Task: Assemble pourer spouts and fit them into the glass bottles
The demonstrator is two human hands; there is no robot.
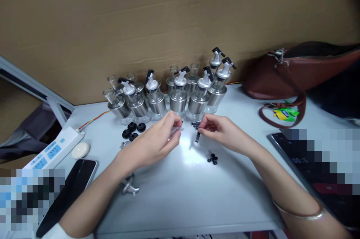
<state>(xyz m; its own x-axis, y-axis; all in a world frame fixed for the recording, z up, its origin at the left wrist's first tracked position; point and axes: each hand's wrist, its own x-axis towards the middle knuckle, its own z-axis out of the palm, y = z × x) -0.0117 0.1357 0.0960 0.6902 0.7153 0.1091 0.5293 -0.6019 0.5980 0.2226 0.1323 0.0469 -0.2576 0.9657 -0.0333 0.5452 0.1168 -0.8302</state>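
Note:
My left hand [161,137] is closed, with a small clear tube-like piece [180,129] showing at its fingertips. Between the thumb and fingers of my right hand [215,128] is a short black rod-like part [197,137], pointing down at the table. More black rod-like parts [194,123] lie just behind that hand. Nearer me sits a small cluster of black stoppers [213,158]. Round black caps [132,126] lie beyond my left wrist, and silver pourer tops [131,187] are partly hidden by my left forearm.
Glass bottles with steel bands [178,100] stand along the back, several with silver pourers. To the right are a brown handbag [267,77], a green-yellow packet [285,114] and a dark tablet-like screen [315,171]. A power strip [53,151], white round case [81,150] and phone [74,182] lie left.

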